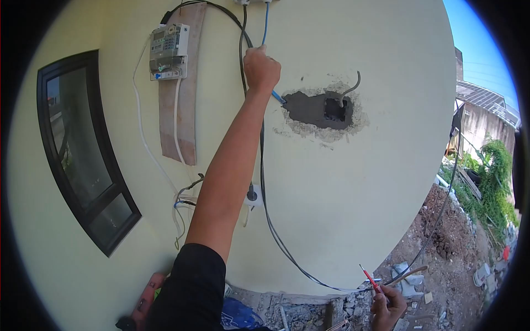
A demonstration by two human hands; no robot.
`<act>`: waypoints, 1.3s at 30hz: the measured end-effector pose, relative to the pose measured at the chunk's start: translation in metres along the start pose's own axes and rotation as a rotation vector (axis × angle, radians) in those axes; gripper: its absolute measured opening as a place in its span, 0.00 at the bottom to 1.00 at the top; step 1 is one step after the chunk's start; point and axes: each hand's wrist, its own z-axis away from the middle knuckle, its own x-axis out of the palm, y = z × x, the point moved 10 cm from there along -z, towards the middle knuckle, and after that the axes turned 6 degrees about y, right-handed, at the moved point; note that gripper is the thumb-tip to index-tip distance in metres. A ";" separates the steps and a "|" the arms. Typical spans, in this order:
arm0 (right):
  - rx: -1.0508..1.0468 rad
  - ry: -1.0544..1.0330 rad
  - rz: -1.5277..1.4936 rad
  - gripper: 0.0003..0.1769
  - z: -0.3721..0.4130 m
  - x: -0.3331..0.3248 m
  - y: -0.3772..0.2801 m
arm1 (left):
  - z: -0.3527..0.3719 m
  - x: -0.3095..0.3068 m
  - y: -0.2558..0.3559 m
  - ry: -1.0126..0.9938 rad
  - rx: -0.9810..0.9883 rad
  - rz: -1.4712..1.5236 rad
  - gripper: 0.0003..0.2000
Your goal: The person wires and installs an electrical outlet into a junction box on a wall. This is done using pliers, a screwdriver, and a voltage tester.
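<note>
Where your left hand (261, 69) worked: above and left of the wall opening (335, 110), its fingers closed in a fist round a blue wire (266, 25); a blue length also showed below the fist, reaching the opening's mortared surround, though you couldn't tell whether both were one piece.
Right hand (388, 310): well below and right of the opening, fingers pinching a slim red screwdriver (371, 279), its tip pointing up and left, clear of the wall; whether they also held cable was hidden.
Done, by the look of it: grey mortar (306, 108) filled the wall left of the opening, and an electricity meter (165, 49) sat fixed far to its left.
Left to do, seemingly: the opening was bare, a grey cable (354, 87) curled loose from it, and loose wires (185, 204) hung below and left of it.
Surfaces: smooth cream wall (342, 204) round the opening, broken by a ragged, chipped rim; mortar coarse and matt.
Shapes: the opening was squarish and dark; black cables (264, 187) dropped to its left in a long, slack curve; a flat, blotchy brown board (179, 121) backed the meter.
Ground: brown earth and broken rubble (436, 220) lay below and right of the opening.
</note>
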 end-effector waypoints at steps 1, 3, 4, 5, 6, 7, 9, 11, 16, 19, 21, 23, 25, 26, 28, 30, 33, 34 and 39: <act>-0.030 -0.014 0.003 0.15 -0.001 -0.001 -0.004 | 0.003 0.002 -0.002 -0.046 0.003 -0.010 0.18; 0.005 0.006 -0.001 0.14 0.001 -0.008 0.001 | -0.001 0.006 -0.006 -0.088 0.005 -0.019 0.19; 0.048 0.026 -0.008 0.14 0.003 -0.012 0.007 | -0.005 0.013 -0.009 -0.184 -0.045 0.038 0.18; 0.052 0.025 -0.007 0.14 0.004 -0.012 0.010 | -0.006 0.019 -0.013 -0.283 -0.095 0.093 0.18; 0.040 0.031 -0.002 0.13 0.004 -0.014 0.011 | -0.007 0.019 -0.016 -0.288 -0.098 0.090 0.18; 0.027 0.035 0.006 0.13 0.004 -0.016 0.011 | -0.008 0.022 -0.018 -0.342 -0.082 0.138 0.18; 0.026 0.027 -0.015 0.12 0.006 -0.009 0.018 | -0.005 0.024 -0.023 -0.399 -0.068 0.185 0.18; 0.028 0.022 -0.035 0.12 0.008 -0.001 0.008 | 0.003 0.015 -0.020 -0.466 -0.048 0.176 0.20; 0.216 -0.027 -0.114 0.13 0.015 0.032 0.016 | 0.044 -0.002 -0.040 -0.407 -0.184 0.111 0.21; 0.261 -0.008 -0.144 0.14 0.015 0.045 0.025 | 0.060 -0.004 -0.044 -0.376 -0.240 0.117 0.21; 0.230 -0.046 -0.183 0.14 0.011 0.055 0.018 | 0.066 -0.006 -0.046 -0.352 -0.195 0.129 0.20; 0.231 -0.060 -0.184 0.14 0.008 0.060 0.015 | 0.078 -0.009 -0.032 -0.390 0.021 0.201 0.17; 0.237 -0.069 -0.186 0.14 0.008 0.064 0.015 | 0.084 -0.011 -0.032 -0.388 0.106 0.194 0.16; 0.237 -0.075 -0.195 0.15 0.007 0.066 0.017 | 0.087 -0.012 -0.028 -0.382 0.193 0.190 0.14; 0.241 -0.082 -0.201 0.15 0.006 0.068 0.018 | 0.088 -0.016 -0.021 -0.356 0.241 0.178 0.13; 0.272 -0.093 -0.180 0.14 0.003 0.072 0.021 | 0.086 -0.018 -0.014 -0.328 0.298 0.170 0.12; 0.285 -0.105 -0.196 0.14 0.000 0.078 0.027 | 0.089 -0.016 -0.013 -0.350 0.333 0.174 0.12; 0.286 -0.107 -0.199 0.14 -0.001 0.080 0.033 | 0.089 -0.013 -0.014 -0.378 0.325 0.169 0.11; 0.283 -0.191 -0.211 0.10 -0.002 0.097 0.034 | 0.088 -0.011 -0.012 -0.421 0.359 0.172 0.11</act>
